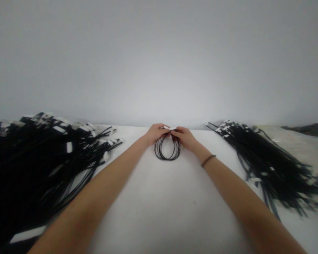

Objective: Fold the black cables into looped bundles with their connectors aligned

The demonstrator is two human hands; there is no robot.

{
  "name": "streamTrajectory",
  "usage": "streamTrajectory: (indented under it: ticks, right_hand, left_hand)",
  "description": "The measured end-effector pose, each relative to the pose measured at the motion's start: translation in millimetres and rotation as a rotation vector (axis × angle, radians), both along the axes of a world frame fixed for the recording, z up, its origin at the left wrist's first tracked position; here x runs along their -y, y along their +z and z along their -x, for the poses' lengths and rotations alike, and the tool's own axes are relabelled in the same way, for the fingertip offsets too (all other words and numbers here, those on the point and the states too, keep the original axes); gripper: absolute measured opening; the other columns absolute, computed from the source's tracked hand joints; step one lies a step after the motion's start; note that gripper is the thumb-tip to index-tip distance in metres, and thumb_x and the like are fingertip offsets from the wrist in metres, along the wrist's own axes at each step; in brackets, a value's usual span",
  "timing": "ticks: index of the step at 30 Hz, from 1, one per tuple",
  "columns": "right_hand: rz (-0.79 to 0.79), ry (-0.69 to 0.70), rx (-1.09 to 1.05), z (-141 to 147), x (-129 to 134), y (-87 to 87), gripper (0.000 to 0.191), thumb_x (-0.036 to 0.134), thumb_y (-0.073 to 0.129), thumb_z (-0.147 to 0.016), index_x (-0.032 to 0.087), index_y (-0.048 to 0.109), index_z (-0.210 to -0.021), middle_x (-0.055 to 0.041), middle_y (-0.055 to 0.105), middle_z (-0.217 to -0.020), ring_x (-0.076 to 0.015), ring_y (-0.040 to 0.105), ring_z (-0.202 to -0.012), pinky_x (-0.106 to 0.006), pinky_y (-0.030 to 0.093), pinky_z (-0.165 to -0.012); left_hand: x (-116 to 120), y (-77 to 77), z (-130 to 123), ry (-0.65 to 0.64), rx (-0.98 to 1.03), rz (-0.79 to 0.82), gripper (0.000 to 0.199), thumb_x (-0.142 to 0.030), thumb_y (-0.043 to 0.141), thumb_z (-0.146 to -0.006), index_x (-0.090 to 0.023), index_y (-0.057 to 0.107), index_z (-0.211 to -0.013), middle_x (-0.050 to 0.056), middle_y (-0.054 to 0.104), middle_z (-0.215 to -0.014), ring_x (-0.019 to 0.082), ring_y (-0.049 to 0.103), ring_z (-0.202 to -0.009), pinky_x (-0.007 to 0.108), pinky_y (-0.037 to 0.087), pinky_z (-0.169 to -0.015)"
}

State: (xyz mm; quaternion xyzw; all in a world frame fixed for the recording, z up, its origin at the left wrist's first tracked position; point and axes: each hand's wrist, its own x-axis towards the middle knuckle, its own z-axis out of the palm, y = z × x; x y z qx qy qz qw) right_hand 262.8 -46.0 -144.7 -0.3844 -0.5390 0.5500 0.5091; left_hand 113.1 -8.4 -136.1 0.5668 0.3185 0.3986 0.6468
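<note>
Both the bare left hand (pixel 158 134) and bare right hand (pixel 184 137) are gripping, in a closed pinch, the white-tagged top of a round coil of thin black cable (pixel 167 159) near the white table's (pixel 148 201) far edge, apparently stopping its loops from spreading.

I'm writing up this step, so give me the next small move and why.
Probably gather the black cable coil tighter: the left hand and right hand hold it at the top, close together, while it fans apart at the sides.
</note>
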Motion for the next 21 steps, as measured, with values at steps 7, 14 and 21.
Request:
streamTrajectory:
  ticks: [7, 14, 21]
  right_hand:
    - [0.005, -0.006, -0.002, 0.8, 2.0, 0.4, 0.018, 0.028, 0.063, -0.062, 0.014, 0.055, -0.07, -0.0006, 0.056, -0.063, -0.0085, 0.046, -0.052, -0.023, 0.031, -0.051]
    - [0.019, -0.016, -0.06, 0.2, 0.6, -1.0, 0.02, 0.027, 0.066, -0.059, 0.014, 0.055, -0.069, 0.0019, 0.054, -0.06, -0.0079, 0.046, -0.053, -0.023, 0.033, -0.052]
    - [0.03, 0.0, -0.093, -0.3, 1.2, 0.1, 0.017, 0.025, 0.065, -0.06, 0.014, 0.056, -0.069, 0.0016, 0.054, -0.06, -0.0083, 0.046, -0.053, -0.023, 0.032, -0.051]
  left_hand:
    - [1.0, -1.1, 1.8, -0.021, -0.005, -0.041, 0.023, -0.021, 0.065, -0.062, -0.009, 0.059, -0.08, 0.004, 0.059, -0.062, 0.01, 0.055, -0.057, 0.023, 0.043, -0.06]
    - [2.1, 0.5, 3.9, -0.061, 0.034, -0.023, 0.029, -0.022, 0.067, -0.06, -0.008, 0.058, -0.084, 0.004, 0.06, -0.068, 0.009, 0.056, -0.061, 0.023, 0.044, -0.063]
    - [2.6, 1.6, 4.7, -0.057, 0.04, 0.011, 0.028, -0.02, 0.067, -0.061, -0.008, 0.058, -0.085, 0.005, 0.06, -0.069, 0.01, 0.057, -0.063, 0.023, 0.045, -0.064]
